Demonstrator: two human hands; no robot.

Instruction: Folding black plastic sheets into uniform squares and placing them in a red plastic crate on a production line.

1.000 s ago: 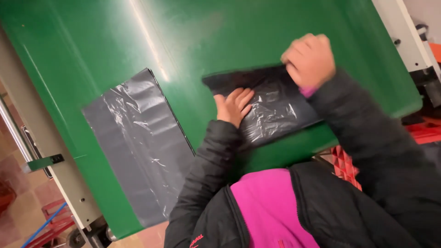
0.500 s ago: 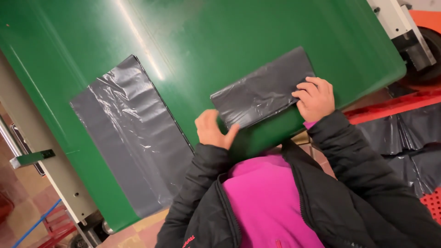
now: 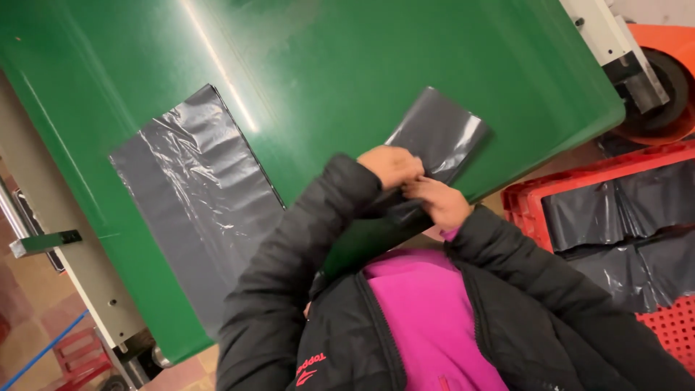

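Observation:
A folded dark grey plastic bag point(image 3: 440, 129) lies near the front edge of the green table point(image 3: 326, 65). My left hand point(image 3: 391, 165) and my right hand point(image 3: 439, 203) meet at its near end, and both pinch the plastic there. My black jacket sleeves hide the bag's lower part. A second grey bag point(image 3: 192, 199) lies spread flat on the table to the left, away from both hands.
A red plastic crate point(image 3: 528, 199) with several grey bags point(image 3: 615, 210) in it stands at the right. An orange machine part point(image 3: 662, 87) and a white frame point(image 3: 604, 36) sit at the top right. A pale machine frame point(image 3: 72, 268) borders the table on the left.
The folded bag has turned and become narrower. My hands, spread apart on it before, have come together at its near end.

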